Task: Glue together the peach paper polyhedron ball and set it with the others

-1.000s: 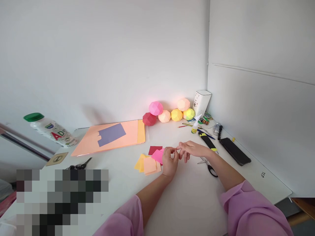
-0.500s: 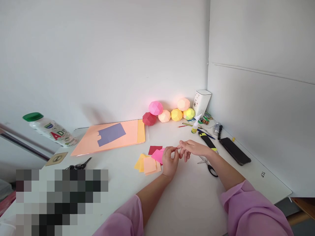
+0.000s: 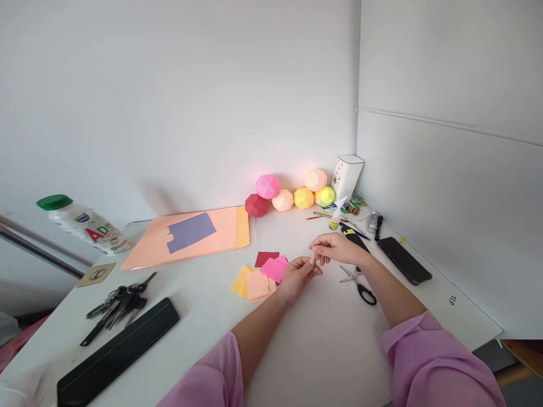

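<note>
My left hand (image 3: 297, 277) is over the middle of the table, its thumb pressed towards its fingers. Just beyond it, my right hand (image 3: 333, 249) has its fingers curled down, and the fingertips of both hands meet. Whatever they pinch, if anything, is hidden or too small to make out. Beside my left wrist lie peach paper pieces (image 3: 258, 284), a yellow one (image 3: 240, 281), bright pink ones (image 3: 274, 269) and a dark red one (image 3: 267, 259). Scissors (image 3: 365, 294) with black handles lie slightly open below my right forearm, near a black and yellow cutter (image 3: 355, 239).
Faceted paper balls (image 3: 304, 198) stand against the back wall, near a small glue bottle (image 3: 335, 217). A black phone (image 3: 404, 260) lies at right. Peach sheets (image 3: 144, 240), a white bottle (image 3: 87, 226), keys (image 3: 121, 305) and a long black case (image 3: 121, 353) are at left.
My left hand has shifted slightly right and down, and its fingers have turned towards my right hand. My right hand has drawn its fingers inward and down, and sits slightly higher.
</note>
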Action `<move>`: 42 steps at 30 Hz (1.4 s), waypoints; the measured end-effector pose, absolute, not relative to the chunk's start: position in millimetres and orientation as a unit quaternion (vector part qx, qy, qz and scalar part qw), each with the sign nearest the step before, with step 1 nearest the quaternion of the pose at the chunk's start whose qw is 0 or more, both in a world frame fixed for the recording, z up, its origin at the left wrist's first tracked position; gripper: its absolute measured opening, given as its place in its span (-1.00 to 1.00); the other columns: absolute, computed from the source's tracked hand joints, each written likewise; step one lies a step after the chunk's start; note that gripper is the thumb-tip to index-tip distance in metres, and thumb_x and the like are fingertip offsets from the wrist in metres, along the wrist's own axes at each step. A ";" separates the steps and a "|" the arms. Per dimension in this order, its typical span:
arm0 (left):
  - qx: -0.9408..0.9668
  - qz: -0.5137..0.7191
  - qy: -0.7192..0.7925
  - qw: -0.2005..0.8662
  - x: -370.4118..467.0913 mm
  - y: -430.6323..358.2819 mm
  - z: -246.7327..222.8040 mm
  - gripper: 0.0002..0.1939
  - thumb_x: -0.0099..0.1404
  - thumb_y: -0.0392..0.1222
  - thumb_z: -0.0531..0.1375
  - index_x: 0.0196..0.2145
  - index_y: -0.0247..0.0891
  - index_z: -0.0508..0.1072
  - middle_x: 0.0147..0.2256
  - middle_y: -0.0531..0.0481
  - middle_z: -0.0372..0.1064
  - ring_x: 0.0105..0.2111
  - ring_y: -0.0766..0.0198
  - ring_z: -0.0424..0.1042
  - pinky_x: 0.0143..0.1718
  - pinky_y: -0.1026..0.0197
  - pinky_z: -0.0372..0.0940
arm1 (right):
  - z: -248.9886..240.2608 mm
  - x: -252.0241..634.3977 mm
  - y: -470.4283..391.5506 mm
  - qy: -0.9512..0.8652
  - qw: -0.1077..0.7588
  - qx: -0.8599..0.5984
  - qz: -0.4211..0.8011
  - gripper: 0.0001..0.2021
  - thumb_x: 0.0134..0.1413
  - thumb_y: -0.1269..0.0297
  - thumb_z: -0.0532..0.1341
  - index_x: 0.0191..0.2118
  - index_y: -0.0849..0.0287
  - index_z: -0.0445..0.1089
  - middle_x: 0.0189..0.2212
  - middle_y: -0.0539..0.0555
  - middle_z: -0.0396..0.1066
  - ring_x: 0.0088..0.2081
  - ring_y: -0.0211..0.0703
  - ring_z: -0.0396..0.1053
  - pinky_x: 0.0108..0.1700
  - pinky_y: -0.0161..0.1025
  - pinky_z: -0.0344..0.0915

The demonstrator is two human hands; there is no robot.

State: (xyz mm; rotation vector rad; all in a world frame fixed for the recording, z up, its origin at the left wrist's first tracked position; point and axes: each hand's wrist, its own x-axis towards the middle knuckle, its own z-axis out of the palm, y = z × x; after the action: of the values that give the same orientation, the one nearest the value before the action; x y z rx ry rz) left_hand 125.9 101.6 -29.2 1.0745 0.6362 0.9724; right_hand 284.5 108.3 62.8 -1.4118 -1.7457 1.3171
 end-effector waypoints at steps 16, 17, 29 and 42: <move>0.393 0.314 0.144 0.852 117.6 101.3 -27.2 -0.40 -0.23 0.39 0.36 -0.49 -0.23 0.44 -0.47 0.01 0.37 -0.38 0.20 0.43 -0.13 -0.02 0.31 | 83.2 254.2 72.6 -0.791 0.238 -0.455 0.333 -0.86 0.05 0.37 0.18 -0.33 0.19 0.51 -0.38 0.08 0.49 -0.44 -0.22 0.41 -0.39 -0.29 0.35; 0.390 0.316 0.144 0.853 117.7 101.5 -26.9 -0.40 -0.21 0.36 0.37 -0.44 -0.21 0.46 -0.42 -0.02 0.41 -0.33 0.18 0.44 -0.12 -0.02 0.31 | 83.5 252.3 71.9 -0.807 0.238 -0.457 0.288 -0.86 0.05 0.40 0.18 -0.36 0.19 0.52 -0.40 0.07 0.50 -0.42 -0.21 0.40 -0.36 -0.28 0.34; 0.356 0.305 0.146 0.871 110.2 91.4 -30.7 -0.48 -0.03 0.28 0.35 -0.26 -0.15 0.48 -0.15 -0.11 0.45 -0.09 0.07 0.43 -0.04 0.00 0.29 | 62.1 245.1 72.1 -0.823 0.296 -0.450 0.183 -0.86 -0.14 0.52 0.12 -0.57 0.15 0.31 -0.54 0.04 0.41 -0.50 -0.23 0.27 -0.38 -0.27 0.20; 0.278 0.262 0.127 0.915 68.1 31.0 -27.4 -0.61 0.14 0.19 0.27 -0.39 -0.23 0.46 -0.29 -0.14 0.43 -0.22 0.14 0.44 -0.12 0.06 0.29 | 35.7 229.5 30.3 -0.734 0.367 -0.413 0.395 -0.86 0.12 0.30 0.10 -0.43 0.16 0.32 -0.52 0.02 0.41 -0.59 -0.29 0.35 -0.54 -0.31 0.33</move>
State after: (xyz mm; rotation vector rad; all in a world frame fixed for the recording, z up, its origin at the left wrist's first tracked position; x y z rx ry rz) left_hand 68.1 31.0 -27.4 0.5726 0.2609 0.5394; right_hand 229.5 30.3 35.7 -1.0616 -1.8857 1.0138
